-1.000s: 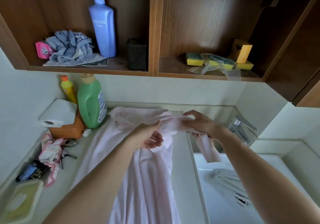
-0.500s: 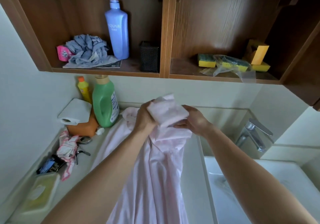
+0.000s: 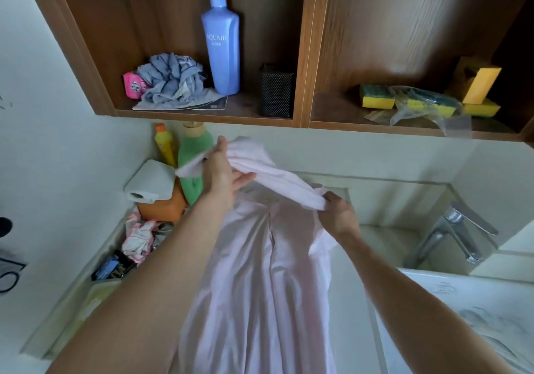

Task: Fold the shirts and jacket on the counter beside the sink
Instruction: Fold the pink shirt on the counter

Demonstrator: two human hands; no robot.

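Item: pink shirt (image 3: 260, 272), laid lengthwise on the counter (image 3: 344, 301), with the sink (image 3: 462, 301) at its 3 o'clock.
1 sleeve is lifted clear of the body. The left hand (image 3: 219, 171) grips it between thumb and fingers at 11 o'clock, and the right hand (image 3: 336, 214) pinches its other end at 1 o'clock.
At 10 o'clock: green bottle (image 3: 192, 154) and yellow bottle (image 3: 163, 145), labels unreadable.
On the shelf at 12 o'clock: blue pump bottle (image 3: 221, 52), printed "AQUAIR".
At 3 o'clock: tap (image 3: 459, 229).

Matt pink cloth shirt (image 3: 260, 287)
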